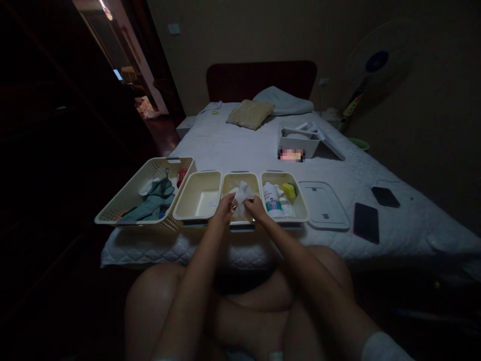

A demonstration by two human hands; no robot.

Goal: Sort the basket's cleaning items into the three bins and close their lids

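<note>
Above the middle cream bin point(225, 181), a crumpled, thin white sheet point(244, 191) is pinched between my two hands. My left hand point(225, 206) grips its left side and my right hand point(256, 207) its right side, with fingers closed on both. Whether the sheet is paper or plastic I cannot tell. The right bin point(302, 213) contains a white bottle point(271, 198) with a teal label, a smaller white bottle point(286, 206) and a yellow sponge point(289, 190). In the left bin point(188, 200) a small white label lies on the bottom.
A perforated basket point(112, 213) with bluish-grey cloth point(154, 205) stands at the left. To the right lie a pale lid point(326, 205), a dark tablet-like slab point(366, 222) and a phone-like one point(385, 196). Farther back are a white box point(298, 145) and a beige pillow point(250, 114).
</note>
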